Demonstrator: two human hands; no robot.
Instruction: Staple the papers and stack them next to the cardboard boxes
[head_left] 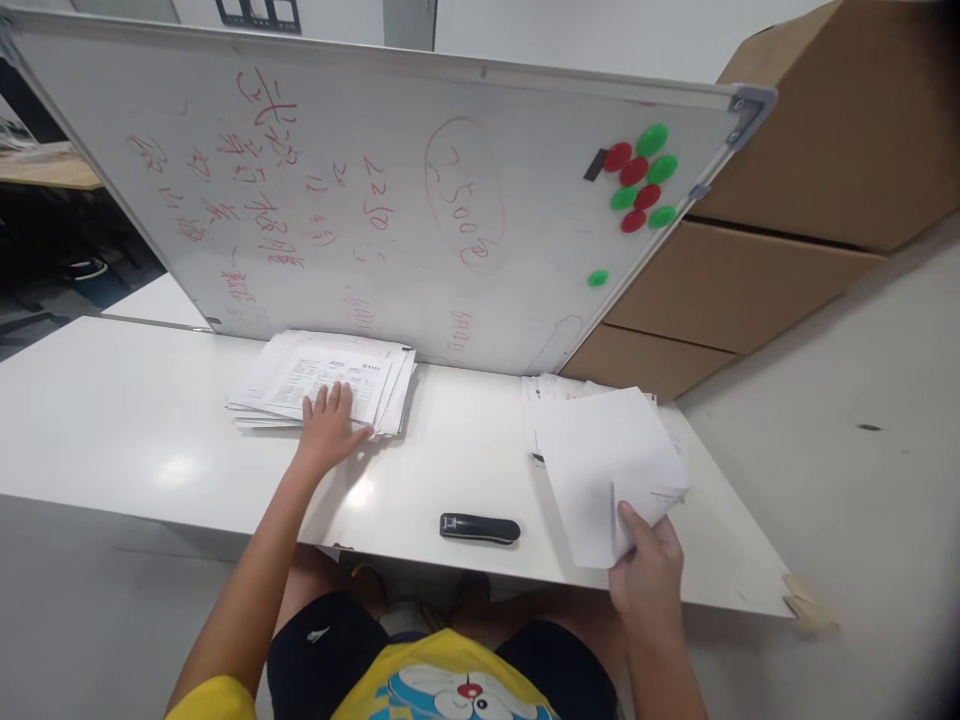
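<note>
My left hand point(328, 430) lies with fingers spread on top of a thick stack of printed papers point(262, 385) at the left of the table. In my right hand point(651, 565) are some white sheets of paper point(607, 455), pinched at their near right corner and lifted at a tilt. Behind and partly beneath these sheets lies another pile of papers point(534, 400), mostly covered from view. Between my two hands, close to the table's front edge, a black stapler point(480, 528) rests on its own.
A whiteboard point(525, 200) with red handwriting stands along the back of the white table point(150, 410). Red and green magnets point(634, 172) cluster at its upper right. Brown cardboard boxes point(757, 280) are stacked behind it. Something tan point(810, 605) is at the table's right corner.
</note>
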